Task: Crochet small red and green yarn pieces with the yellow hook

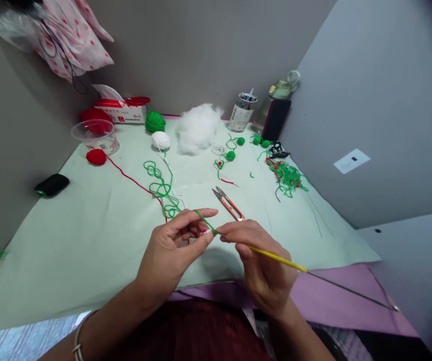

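Observation:
Between the fingertips of my left hand [173, 245] is a small crochet piece [206, 231] in white and red. Green yarn [203, 218] runs over my raised left index finger down to that piece. My right hand [263, 255] grips a crochet hook [281, 259] with a yellow handle and a long metal shaft pointing to the lower right. The hook's working tip meets the yarn at the piece; its exact end is too small to make out. Just beyond my hands lie orange-handled thread snips [229, 203]. Loose green yarn [159, 188] and a red strand lead toward my left hand.
At the back stand a tissue box [124, 113], green ball [155, 121], white ball [161, 140], stuffing [200, 129], a pen can [242, 113], a bottle [280, 90] and a phone [276, 120]. Yarn scraps [289, 178] lie right; a red ball [96, 157], plastic tub [106, 143] and black case [52, 185] left.

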`<state>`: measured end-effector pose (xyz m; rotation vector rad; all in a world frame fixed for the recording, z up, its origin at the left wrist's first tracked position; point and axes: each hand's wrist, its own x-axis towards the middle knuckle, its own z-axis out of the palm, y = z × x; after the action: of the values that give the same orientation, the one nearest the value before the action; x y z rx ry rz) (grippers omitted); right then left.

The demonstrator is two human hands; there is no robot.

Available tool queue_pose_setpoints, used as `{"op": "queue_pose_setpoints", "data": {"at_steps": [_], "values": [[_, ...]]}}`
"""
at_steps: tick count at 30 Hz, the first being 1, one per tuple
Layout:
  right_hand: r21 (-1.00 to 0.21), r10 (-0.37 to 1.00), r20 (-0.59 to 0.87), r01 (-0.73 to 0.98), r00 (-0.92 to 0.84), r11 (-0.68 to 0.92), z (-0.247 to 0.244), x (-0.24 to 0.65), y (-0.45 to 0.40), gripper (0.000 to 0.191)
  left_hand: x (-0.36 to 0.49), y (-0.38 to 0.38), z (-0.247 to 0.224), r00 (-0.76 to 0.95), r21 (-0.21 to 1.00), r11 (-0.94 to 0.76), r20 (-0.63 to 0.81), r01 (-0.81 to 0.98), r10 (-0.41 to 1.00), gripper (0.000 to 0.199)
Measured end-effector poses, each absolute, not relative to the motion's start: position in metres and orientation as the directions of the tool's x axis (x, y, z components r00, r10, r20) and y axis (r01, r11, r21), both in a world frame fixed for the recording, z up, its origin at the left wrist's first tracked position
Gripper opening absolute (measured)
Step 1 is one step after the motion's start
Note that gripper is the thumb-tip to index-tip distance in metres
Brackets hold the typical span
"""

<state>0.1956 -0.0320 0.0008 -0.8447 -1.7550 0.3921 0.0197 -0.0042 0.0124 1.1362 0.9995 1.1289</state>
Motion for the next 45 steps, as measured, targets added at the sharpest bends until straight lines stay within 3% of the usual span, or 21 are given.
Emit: {"op": "queue_pose_setpoints", "data": {"at_steps": [3, 6, 9, 12, 21, 34, 39, 45], "values": [[-0.537, 0.658, 0.725, 0.432, -0.203, 0.725, 0.0, 0.193, -0.032, 0.022, 0.022, -0.007, 0.011, 0.104, 0.995, -0.039, 0.049, -0.092, 0.993, 0.033], [-0.474, 0.61, 0.774, 0.483, -0.171, 0.737, -0.006, 0.189, -0.032, 0.021, 0.024, -0.009, 0.009, 0.135, 0.979, 0.036, -0.009, -0.199, 0.991, 0.038], [-0.538, 0.616, 0.786, 0.427, -0.058, 0.727, -0.012, 0.187, -0.032, 0.022, 0.023, -0.009, 0.008, 0.248, 0.907, 0.213, -0.126, -0.363, 0.96, 0.044], [-0.636, 0.666, 0.746, 0.315, 0.013, 0.705, -0.012, 0.189, -0.031, 0.024, 0.02, -0.006, 0.006, 0.332, 0.859, 0.304, -0.168, -0.413, 0.928, 0.05], [-0.761, 0.761, 0.648, 0.019, 0.015, 0.648, -0.017, 0.199, -0.025, 0.022, 0.009, 0.004, 0.008, 0.491, 0.882, 0.312, -0.109, -0.353, 0.864, 0.025], [-0.822, 0.82, 0.563, -0.17, -0.101, 0.543, -0.017, 0.211, -0.02, 0.018, -0.002, 0.012, 0.006, 0.61, 0.894, 0.364, -0.139, -0.261, 0.78, 0.026], [-0.82, 0.805, 0.57, -0.169, -0.165, 0.546, -0.012, 0.214, -0.02, 0.018, -0.002, 0.014, 0.012, 0.569, 0.945, 0.272, -0.125, -0.181, 0.813, 0.024], [-0.79, 0.758, 0.601, -0.041, -0.255, 0.612, -0.002, 0.22, -0.022, 0.021, -0.008, 0.015, 0.025, 0.643, 0.984, 0.171, -0.167, 0.057, 0.747, 0.034]]}}
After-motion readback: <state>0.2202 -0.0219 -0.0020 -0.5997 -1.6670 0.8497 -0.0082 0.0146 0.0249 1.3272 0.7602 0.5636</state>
